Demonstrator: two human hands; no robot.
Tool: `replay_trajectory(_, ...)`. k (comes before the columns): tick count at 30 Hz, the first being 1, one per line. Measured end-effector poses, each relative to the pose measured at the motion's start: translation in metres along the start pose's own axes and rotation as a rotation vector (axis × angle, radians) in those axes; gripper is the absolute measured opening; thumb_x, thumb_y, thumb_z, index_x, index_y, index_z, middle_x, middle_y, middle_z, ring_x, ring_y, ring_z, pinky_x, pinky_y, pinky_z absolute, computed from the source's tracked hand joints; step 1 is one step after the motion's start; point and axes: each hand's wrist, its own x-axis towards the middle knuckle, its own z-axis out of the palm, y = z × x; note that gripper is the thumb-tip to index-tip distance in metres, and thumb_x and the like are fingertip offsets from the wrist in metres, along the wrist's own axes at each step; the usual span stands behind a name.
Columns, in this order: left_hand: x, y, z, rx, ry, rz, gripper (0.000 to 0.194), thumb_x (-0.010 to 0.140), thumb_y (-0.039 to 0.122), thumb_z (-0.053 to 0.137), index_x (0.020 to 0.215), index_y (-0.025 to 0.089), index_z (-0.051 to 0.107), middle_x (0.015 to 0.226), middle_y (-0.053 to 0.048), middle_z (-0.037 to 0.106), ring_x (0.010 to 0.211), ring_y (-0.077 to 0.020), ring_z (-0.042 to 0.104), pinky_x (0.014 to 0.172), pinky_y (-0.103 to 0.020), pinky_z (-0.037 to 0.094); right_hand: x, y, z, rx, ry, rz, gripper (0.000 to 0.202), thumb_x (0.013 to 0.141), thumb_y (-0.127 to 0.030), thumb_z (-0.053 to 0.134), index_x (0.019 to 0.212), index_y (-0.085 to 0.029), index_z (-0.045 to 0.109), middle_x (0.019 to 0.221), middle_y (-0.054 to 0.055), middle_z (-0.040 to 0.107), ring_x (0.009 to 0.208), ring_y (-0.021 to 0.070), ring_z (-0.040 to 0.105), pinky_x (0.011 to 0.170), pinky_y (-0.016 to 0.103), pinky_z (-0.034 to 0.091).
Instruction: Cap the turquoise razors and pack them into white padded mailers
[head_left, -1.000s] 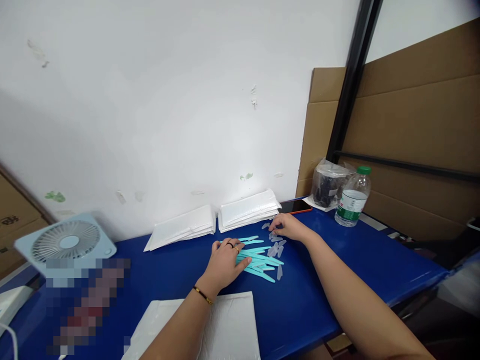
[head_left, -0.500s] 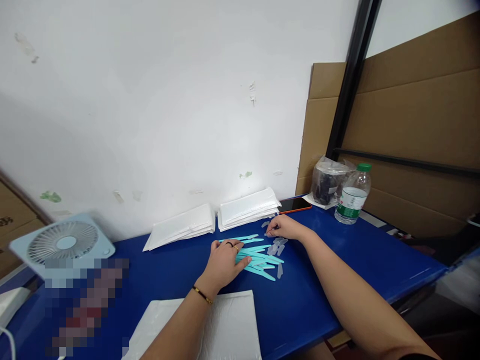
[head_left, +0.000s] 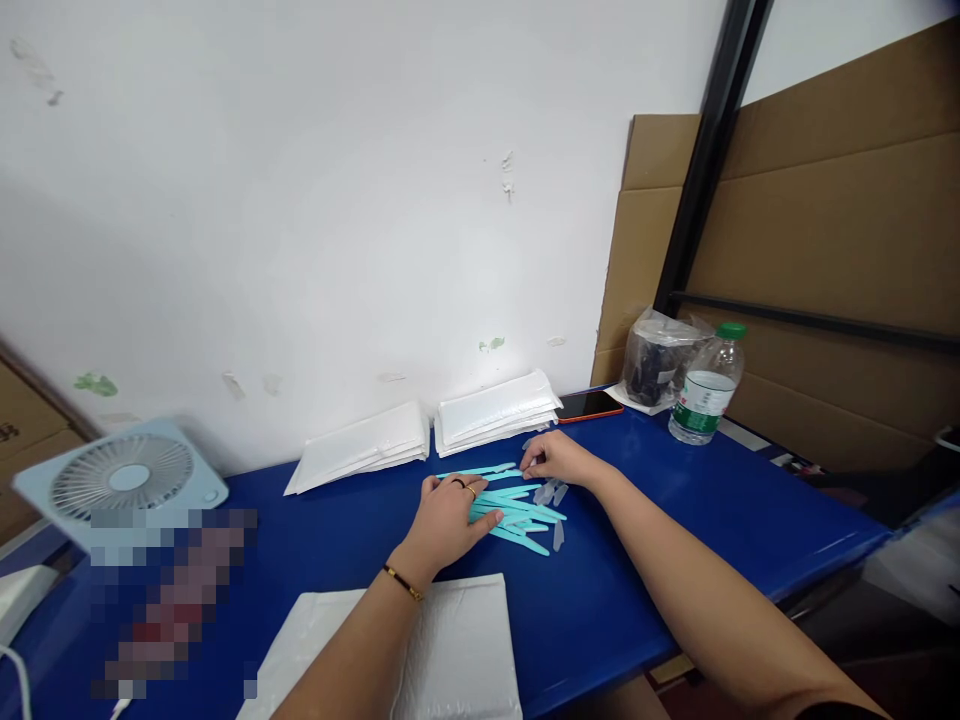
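Note:
Several slim turquoise eyebrow razors (head_left: 521, 517) lie fanned out on the blue tabletop, their ends pointing right. My left hand (head_left: 448, 517) rests over their left ends, fingers laid out and thumb apart. Beyond it, two razors (head_left: 495, 472) lie a little apart from the rest. At their right tips, my right hand (head_left: 551, 457) is closed in a pinch on a small clear blade cap, mostly hidden by the fingers. More translucent caps (head_left: 558, 537) are scattered right of the razors, some partly under my right hand.
White padded mailers (head_left: 495, 412) are stacked along the wall, with another mailer (head_left: 465, 640) under my left forearm. A phone (head_left: 591, 405), a bagged cup (head_left: 651, 365) and a water bottle (head_left: 705, 395) stand back right. A light blue fan (head_left: 127, 478) is at left.
My right hand has moved slightly left, from among the clear caps to the tips of the razors. My left hand stays on the razors. The view has shifted a little.

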Motion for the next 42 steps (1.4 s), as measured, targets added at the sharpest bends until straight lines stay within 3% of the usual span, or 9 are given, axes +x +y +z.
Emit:
replay_trajectory(5,0.0,-0.002,0.005,-0.003,-0.025,0.033,0.056,0.086,0.057,0.034,0.131,0.025,0.042,0.13,-0.009,0.05,0.121,-0.0276,0.041,0.096,-0.046,0.022,0.01,-0.003,0.01,-0.023,0.061,-0.052,0.014,0.07,-0.027,0.067,0.079,-0.018,0.074,0.076,0.004,0.067,0.065,0.013,0.059,0.059,0.022,0.042)
replay_trajectory(10,0.0,0.001,0.005,-0.015,0.011,0.037,0.047,0.091,0.05,0.029,0.132,0.029,0.04,0.133,-0.006,0.047,0.122,-0.0251,0.038,0.097,-0.047,0.021,0.0,0.005,-0.016,-0.001,0.104,-0.013,0.017,0.073,-0.027,0.063,0.084,-0.018,0.073,0.08,0.004,0.068,0.07,0.0145,0.059,0.064,0.023,0.043)
replay_trajectory(15,-0.001,0.006,0.0,-0.012,0.011,0.119,0.04,0.091,0.046,0.032,0.123,0.032,0.05,0.126,-0.004,0.052,0.117,-0.0234,0.041,0.094,-0.044,0.025,-0.019,0.019,-0.039,-0.03,-0.094,0.117,0.021,0.063,-0.03,0.07,0.079,-0.018,0.074,0.071,0.002,0.068,0.059,0.0136,0.058,0.053,0.021,0.04)
replay_trajectory(17,-0.001,0.008,-0.002,0.005,0.006,0.15,0.039,0.091,0.047,0.033,0.12,0.03,0.053,0.119,-0.004,0.056,0.113,-0.0227,0.043,0.092,-0.042,0.026,-0.02,0.021,-0.038,-0.063,-0.14,0.111,0.02,0.06,-0.029,0.071,0.077,-0.019,0.075,0.069,0.002,0.068,0.059,0.0135,0.057,0.053,0.021,0.038)
replay_trajectory(20,0.0,0.008,-0.002,0.05,0.026,0.13,0.04,0.091,0.048,0.033,0.118,0.029,0.055,0.115,-0.004,0.059,0.111,-0.0227,0.044,0.09,-0.042,0.027,-0.016,0.018,-0.032,-0.096,-0.104,0.087,0.017,0.064,-0.029,0.069,0.077,-0.019,0.075,0.071,0.002,0.068,0.061,0.013,0.057,0.054,0.021,0.038)
replay_trajectory(28,-0.001,0.002,0.003,0.086,0.008,0.068,0.049,0.089,0.053,0.032,0.127,0.027,0.046,0.131,-0.006,0.049,0.121,-0.0266,0.035,0.095,-0.045,0.023,-0.013,0.013,-0.024,-0.139,-0.045,0.04,0.016,0.065,-0.022,0.066,0.078,-0.019,0.074,0.072,0.002,0.068,0.062,0.0125,0.057,0.056,0.02,0.039)
replay_trajectory(34,0.0,0.007,-0.005,0.014,0.024,0.043,0.04,0.089,0.05,0.035,0.107,0.025,0.061,0.108,-0.006,0.06,0.101,-0.0222,0.049,0.085,-0.038,0.03,-0.014,0.011,-0.025,-0.165,0.013,0.075,0.014,0.061,-0.016,0.063,0.072,-0.02,0.073,0.072,0.001,0.07,0.065,0.0149,0.061,0.059,0.021,0.042)
replay_trajectory(42,0.002,0.003,-0.002,0.042,0.039,0.011,0.038,0.09,0.045,0.035,0.113,0.027,0.058,0.113,-0.005,0.06,0.105,-0.0233,0.048,0.085,-0.037,0.032,-0.014,0.005,-0.024,-0.163,0.006,0.068,0.018,0.06,-0.014,0.059,0.069,-0.019,0.072,0.07,0.0,0.07,0.063,0.0148,0.062,0.057,0.021,0.042)
